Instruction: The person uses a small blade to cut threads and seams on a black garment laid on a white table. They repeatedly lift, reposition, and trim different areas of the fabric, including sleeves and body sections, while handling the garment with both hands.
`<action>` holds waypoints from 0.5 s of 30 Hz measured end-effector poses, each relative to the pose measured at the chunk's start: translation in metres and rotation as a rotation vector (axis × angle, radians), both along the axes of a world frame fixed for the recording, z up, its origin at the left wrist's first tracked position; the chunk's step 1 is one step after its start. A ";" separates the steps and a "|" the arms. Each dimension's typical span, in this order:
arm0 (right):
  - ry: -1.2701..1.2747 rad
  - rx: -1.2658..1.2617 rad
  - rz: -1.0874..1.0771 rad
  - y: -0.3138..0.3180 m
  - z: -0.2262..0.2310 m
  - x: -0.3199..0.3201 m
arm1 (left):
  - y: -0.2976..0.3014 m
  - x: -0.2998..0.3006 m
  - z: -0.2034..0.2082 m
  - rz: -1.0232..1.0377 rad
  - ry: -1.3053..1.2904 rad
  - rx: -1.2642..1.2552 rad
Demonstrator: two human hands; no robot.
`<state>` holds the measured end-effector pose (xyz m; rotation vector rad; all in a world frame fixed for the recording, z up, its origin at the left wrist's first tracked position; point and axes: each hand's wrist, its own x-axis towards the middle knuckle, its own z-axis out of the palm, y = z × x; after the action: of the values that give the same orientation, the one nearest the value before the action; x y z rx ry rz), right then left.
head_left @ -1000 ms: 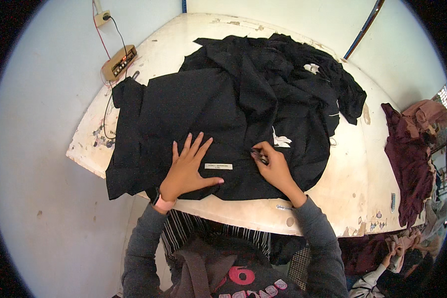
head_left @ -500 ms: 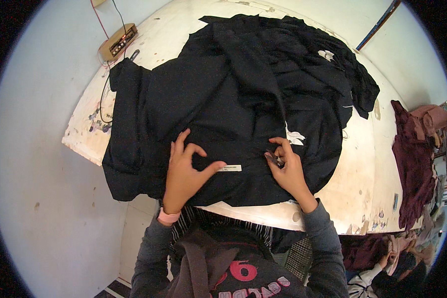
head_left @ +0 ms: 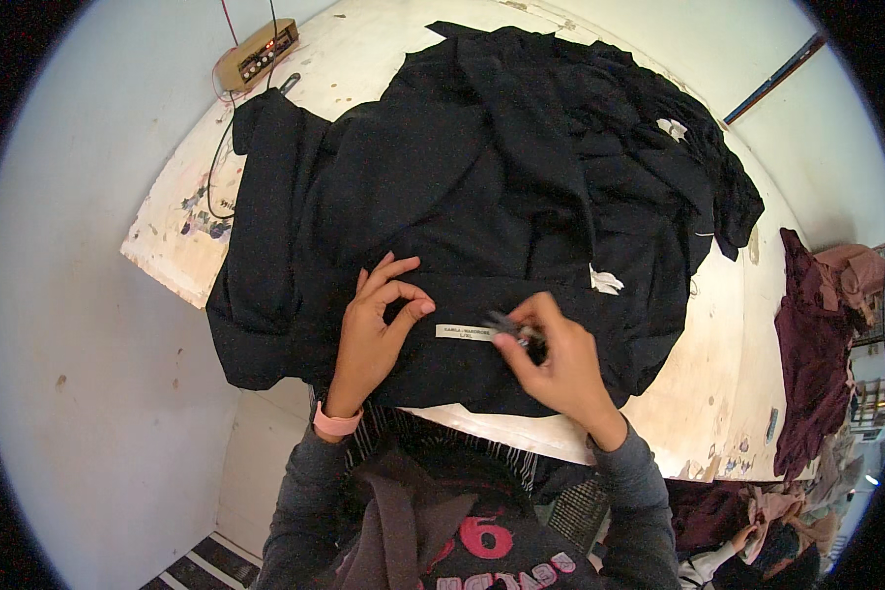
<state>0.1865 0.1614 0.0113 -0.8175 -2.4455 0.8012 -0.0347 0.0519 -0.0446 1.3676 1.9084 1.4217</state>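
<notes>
Black garment cloth lies spread and folded over the table. Near its front edge, a small white label sits flat on the cloth. My left hand rests on the cloth just left of the label, thumb and forefinger drawn together in a pinch; whatever is between them is too small to make out. My right hand is closed around small dark thread snips, whose tips reach the label's right end. This hand is slightly blurred, and its fingers hide part of the snips.
The pale worktable has a worn, stained surface. A tan box with knobs and cables stands at the far left by the wall. White scraps show on the black cloth. Maroon cloth hangs at the right, and another person is at lower right.
My right hand has moved left with the snips to the label. My left thumb has come off the label and closed toward the forefinger. The whole view has shifted slightly.
</notes>
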 end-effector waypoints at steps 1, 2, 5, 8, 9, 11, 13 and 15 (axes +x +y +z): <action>-0.071 -0.060 0.035 -0.004 0.004 -0.009 | 0.000 0.001 0.001 -0.003 0.009 0.003; -0.143 -0.120 0.070 -0.006 0.008 -0.017 | 0.000 0.003 0.000 -0.006 0.019 0.005; -0.237 -0.097 0.093 -0.006 0.006 -0.035 | 0.000 0.003 0.002 -0.013 0.022 0.015; -0.245 -0.048 0.091 -0.005 -0.003 -0.042 | 0.001 0.003 0.002 -0.028 0.000 0.040; -0.246 -0.052 0.095 -0.007 -0.004 -0.042 | -0.001 0.004 0.000 -0.016 -0.011 0.046; -0.248 -0.062 0.102 -0.010 -0.006 -0.042 | -0.005 0.004 -0.003 0.005 -0.034 0.059; -0.215 -0.100 0.092 -0.009 -0.010 -0.041 | -0.006 0.003 0.002 0.051 -0.164 0.081; -0.188 -0.170 0.082 -0.007 -0.013 -0.039 | -0.009 0.002 0.009 0.037 -0.190 0.062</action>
<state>0.1480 0.1546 -0.0019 -0.8958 -2.6169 1.0155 -0.0330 0.0427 -0.0353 1.1825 1.7898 1.5802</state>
